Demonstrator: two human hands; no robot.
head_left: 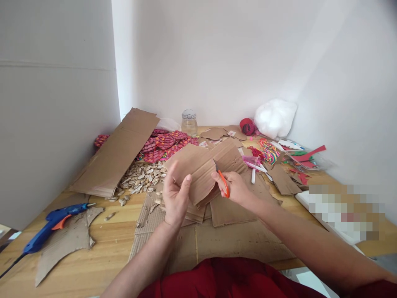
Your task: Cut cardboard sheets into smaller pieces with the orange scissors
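In the head view, my left hand is closed on the left side of a brown cardboard piece, its thumb lying on the near face. The piece is held tilted above the table. My right hand grips orange-handled scissors, whose dark blades are at the cardboard's right part. Part of the blades is hidden, so how far apart they are is unclear. Below both hands lie more cardboard pieces, stacked loosely on a larger cardboard sheet.
On the left are a blue glue gun, a cardboard scrap, peanut shells and a long cardboard panel. Behind stand patterned pink fabric and a lidded jar. To the right lie white stuffing, colourful cords and red scraps.
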